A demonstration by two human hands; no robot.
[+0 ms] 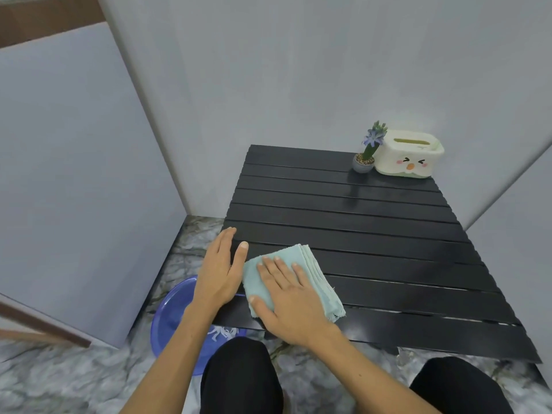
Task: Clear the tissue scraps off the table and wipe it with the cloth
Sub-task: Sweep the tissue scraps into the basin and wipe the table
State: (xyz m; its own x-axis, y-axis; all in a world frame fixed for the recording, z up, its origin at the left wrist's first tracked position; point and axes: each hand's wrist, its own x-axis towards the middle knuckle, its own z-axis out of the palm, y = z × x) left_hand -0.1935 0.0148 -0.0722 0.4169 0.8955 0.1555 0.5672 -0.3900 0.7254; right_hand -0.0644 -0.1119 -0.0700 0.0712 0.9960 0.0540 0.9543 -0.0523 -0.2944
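— Pressing flat on the folded pale-green cloth (291, 277), the right hand (291, 300) has its fingers straight and spread, palm down, at lower centre of the frame. Agreed?

— Agreed. The cloth lies on the near left corner of the black slatted worktop (373, 234), its frayed edges fanned out to the right of the fingers.

— And the left hand (221, 270)?

— It rests just left of the cloth at the worktop's left edge, fingers straight and together, thumb out toward the cloth. It grips nothing. Whether the thumb touches the cloth is hard to tell from this angle.

— What sits in the upper right of the worktop?

— A white tissue box (409, 158) with a cartoon face, and touching or just beside it on its left, a small potted plant (369, 150) with a purple flower.

— Below the left forearm?

— A blue basin (173, 315) on the marbled floor (74, 380), partly under the worktop's near left corner, with something white and crumpled inside, possibly tissue scraps (222, 333).
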